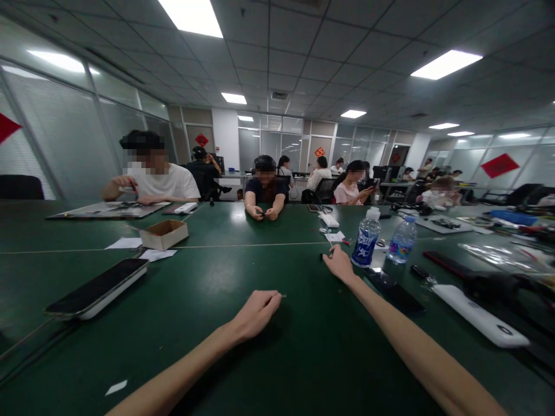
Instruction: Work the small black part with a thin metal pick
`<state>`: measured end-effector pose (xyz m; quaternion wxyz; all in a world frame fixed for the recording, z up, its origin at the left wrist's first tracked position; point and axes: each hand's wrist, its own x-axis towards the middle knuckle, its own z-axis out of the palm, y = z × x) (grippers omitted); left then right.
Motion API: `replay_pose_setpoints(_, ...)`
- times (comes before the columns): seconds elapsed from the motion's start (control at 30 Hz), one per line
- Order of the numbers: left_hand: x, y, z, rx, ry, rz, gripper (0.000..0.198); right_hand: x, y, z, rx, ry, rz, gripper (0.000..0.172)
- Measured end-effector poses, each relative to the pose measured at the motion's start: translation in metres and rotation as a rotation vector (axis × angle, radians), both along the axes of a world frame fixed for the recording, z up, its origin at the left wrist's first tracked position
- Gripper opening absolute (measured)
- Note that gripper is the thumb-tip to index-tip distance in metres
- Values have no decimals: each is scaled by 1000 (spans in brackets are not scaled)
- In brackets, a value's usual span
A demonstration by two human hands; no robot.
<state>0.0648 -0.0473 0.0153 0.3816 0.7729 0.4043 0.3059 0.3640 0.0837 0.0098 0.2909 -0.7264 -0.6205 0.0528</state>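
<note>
My left hand (259,312) is closed in a pinch above the green table (217,346). A tiny pale tip (284,296) sticks out past its fingers; the rest is hidden. Farther forward, my right hand (339,266) reaches out with its fingers closed. By those fingertips show a thin light stick (331,245) and a small dark end (321,256), too small to name. Just right of that hand stands a blue-labelled bottle (366,240), with a second clear bottle (402,240) beside it. A black phone (394,290) lies next to my right forearm.
At left, a phone (102,286) rests on a white block near a small open cardboard box (165,234). A white power bank (481,315) and cables lie at right. Across the table sits a person (265,188) with both hands together; another person (151,173) works over a board.
</note>
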Motion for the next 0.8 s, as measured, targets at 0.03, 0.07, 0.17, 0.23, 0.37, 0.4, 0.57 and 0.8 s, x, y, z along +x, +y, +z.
replay_pose_setpoints(0.03,-2,-6,3,52,64,-20,43,0,7,2,-26,-6,-15,38)
replay_pose_setpoints(0.07,-4,-12,6,95,124,-37,43,0,13,4,-55,-12,-24,41)
replay_pose_setpoints(0.17,-17,-32,15,182,296,-48,38,-2,20,8,-154,-23,-27,45)
replay_pose_setpoints(0.23,-28,-44,20,216,397,-26,36,-4,18,11,-206,-30,-9,39)
replay_pose_setpoints(0.37,-52,-68,31,167,505,68,38,-12,2,17,-223,-53,93,30)
replay_pose_setpoints(0.4,-59,-74,35,143,519,98,39,-17,-6,19,-214,-60,139,30)
replay_pose_setpoints(0.57,-99,-106,49,69,612,183,38,-73,-62,19,-137,-101,506,26)
replay_pose_setpoints(0.8,-144,-157,21,15,724,439,44,-193,-173,14,-30,-180,1184,29)
